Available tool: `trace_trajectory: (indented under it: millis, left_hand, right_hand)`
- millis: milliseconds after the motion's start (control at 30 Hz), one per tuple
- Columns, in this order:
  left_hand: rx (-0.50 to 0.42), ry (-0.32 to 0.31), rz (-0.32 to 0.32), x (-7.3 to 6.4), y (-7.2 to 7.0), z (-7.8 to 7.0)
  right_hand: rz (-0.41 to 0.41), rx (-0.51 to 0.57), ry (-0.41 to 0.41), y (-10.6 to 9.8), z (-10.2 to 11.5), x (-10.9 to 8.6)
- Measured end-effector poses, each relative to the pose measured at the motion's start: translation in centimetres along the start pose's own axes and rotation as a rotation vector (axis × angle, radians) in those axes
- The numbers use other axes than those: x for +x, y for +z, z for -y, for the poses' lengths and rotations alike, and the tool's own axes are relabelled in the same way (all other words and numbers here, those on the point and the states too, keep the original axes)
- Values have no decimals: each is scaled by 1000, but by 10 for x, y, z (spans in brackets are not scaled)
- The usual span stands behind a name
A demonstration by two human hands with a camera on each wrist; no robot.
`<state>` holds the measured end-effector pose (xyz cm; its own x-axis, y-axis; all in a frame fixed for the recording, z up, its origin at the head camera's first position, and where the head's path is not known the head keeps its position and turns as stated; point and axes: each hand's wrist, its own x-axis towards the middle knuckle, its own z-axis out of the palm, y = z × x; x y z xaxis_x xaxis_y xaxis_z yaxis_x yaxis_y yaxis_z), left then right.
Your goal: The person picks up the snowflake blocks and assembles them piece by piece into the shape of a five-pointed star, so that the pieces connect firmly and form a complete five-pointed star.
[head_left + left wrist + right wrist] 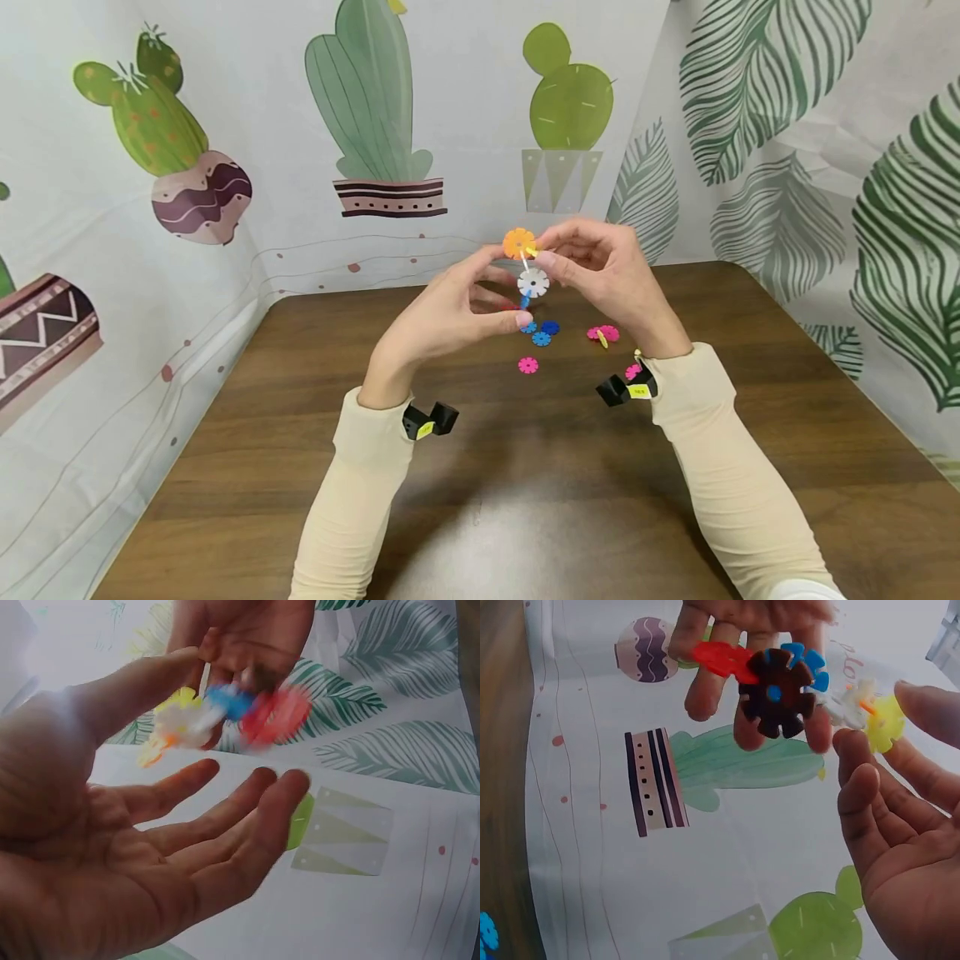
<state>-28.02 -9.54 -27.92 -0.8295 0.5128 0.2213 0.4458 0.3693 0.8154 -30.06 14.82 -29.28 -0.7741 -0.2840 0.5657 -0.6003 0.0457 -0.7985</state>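
Note:
A chain of notched plastic snowflake discs hangs in the air between the two hands. In the head view it shows an orange disc (512, 243) at the top and a white disc (528, 288) below. The right wrist view also shows a yellow disc (885, 726), a blue disc (817, 677), a dark brown disc (756, 701) and a red disc (718, 658). My right hand (611, 262) pinches the chain at its yellow end between thumb and fingers. Around the chain my left hand (442, 312) is spread, its thumb and fingers apart, with no grip visible.
Loose discs lie on the brown table (480, 500) beyond the hands: blue discs (542, 339), a pink disc (528, 365), and pink pieces (611, 332) with a yellow disc (602, 339). Another pink disc (633, 372) shows beside the right wrist. A cactus-printed cloth (465, 108) stands behind.

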Motion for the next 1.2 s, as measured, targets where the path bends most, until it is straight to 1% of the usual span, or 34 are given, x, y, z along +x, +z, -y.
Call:
trace_trajectory:
  millis: [67, 167, 233, 367, 500, 600, 733, 833, 933, 1067, 1200]
  left_hand:
    - [-20, 23, -40, 0, -1, 0]
    - [-46, 86, -135, 1, -1, -1]
    - [-51, 124, -185, 2, -1, -2]
    - [-61, 164, -225, 2, 1, -3]
    - [-81, 170, -229, 2, 2, -3]
    - [-99, 159, -201, 2, 2, -2]
    - [-90, 134, -170, 3, 3, -2]
    - [-75, 114, -170, 2, 3, -2]
    - [-67, 104, -176, 2, 3, -2]
    - [-65, 99, -183, 1, 2, -1]
    - [-60, 93, -181, 1, 0, -1]
  right_hand:
    - [24, -29, -8, -1, 0, 0]
    - [73, -73, -26, -2, -1, 0]
    - [100, -86, -33, -2, -1, 1]
    - [124, -64, -42, 0, -3, 2]
    - [123, -9, -43, 1, -6, 3]
    - [119, 26, -43, 2, -9, 3]
    - [126, 48, -53, 3, -12, 4]
    - [137, 48, -50, 4, -13, 4]
    - [137, 37, -28, 4, -13, 4]
    - [114, 26, 22, 2, -11, 3]
    - [98, 38, 59, -1, -11, 2]
